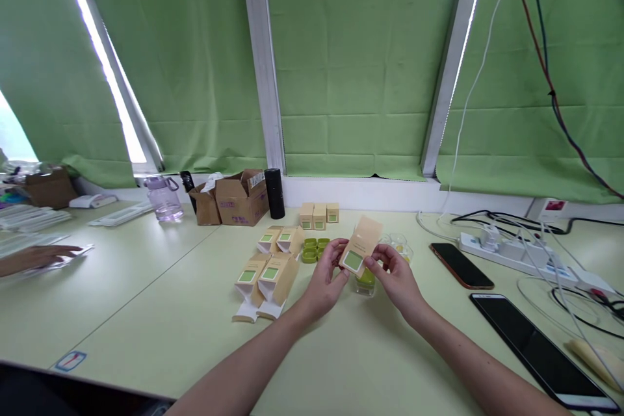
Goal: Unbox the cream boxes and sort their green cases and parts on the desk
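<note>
Both my hands hold one small tan carton (pixel 359 246) with a green window, tilted above the table. My left hand (pixel 325 278) grips its lower left edge with closed fingers. My right hand (pixel 396 275) pinches its lower right side. Just under the carton a small clear jar with a green lid (pixel 365 281) stands on the table. Several open tan cartons (pixel 267 277) lie to the left of my hands. Small green jars (pixel 314 249) sit behind my left hand, and three closed cartons (pixel 319 215) stand in a row further back.
Two phones (pixel 461 265) (pixel 536 346) lie at right near a white power strip (pixel 507 248) with cables. Brown cardboard boxes (pixel 241 197), a black cylinder (pixel 275 193) and a clear bottle (pixel 163 197) stand at the back. Another person's hand (pixel 34 257) rests at far left.
</note>
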`<state>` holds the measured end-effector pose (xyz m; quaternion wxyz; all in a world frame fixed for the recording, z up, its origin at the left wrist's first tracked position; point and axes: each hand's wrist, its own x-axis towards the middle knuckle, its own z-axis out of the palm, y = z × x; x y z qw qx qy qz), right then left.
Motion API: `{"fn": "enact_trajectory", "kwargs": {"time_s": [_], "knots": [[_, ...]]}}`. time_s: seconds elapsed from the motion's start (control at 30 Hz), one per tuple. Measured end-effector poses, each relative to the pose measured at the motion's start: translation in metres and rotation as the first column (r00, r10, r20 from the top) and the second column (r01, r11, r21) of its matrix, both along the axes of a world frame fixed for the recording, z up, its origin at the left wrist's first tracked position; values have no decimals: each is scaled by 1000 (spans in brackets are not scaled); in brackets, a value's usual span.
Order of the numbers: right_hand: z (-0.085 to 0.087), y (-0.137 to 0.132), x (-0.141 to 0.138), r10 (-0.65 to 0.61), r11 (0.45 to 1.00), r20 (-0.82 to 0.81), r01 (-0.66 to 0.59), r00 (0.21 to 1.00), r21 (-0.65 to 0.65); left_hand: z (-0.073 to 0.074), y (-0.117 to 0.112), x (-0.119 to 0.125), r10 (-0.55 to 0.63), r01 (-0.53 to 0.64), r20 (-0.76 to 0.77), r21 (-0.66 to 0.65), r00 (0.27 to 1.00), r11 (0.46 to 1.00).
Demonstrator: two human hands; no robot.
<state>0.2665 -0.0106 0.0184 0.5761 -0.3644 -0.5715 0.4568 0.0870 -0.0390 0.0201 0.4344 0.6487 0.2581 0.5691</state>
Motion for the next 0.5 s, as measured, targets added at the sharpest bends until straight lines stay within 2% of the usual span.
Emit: {"fn": "enact_trajectory", "kwargs": {"time_s": [0.23,0.4,0.5], "knots": [[3,-2,-1,10,1000,-29,-11,1000,-28,2,-1,0,28,-29,-10,-15,1000,999],[0,-1,0,19,1000,-12,-19,1000,1,2,-2,0,21,-21,-13,-18,1000,1000],[-2,1,1,32,999,-28,-33,999,-26,1,-2,-1,8,-8,-16,-23,1000,1000]]}}
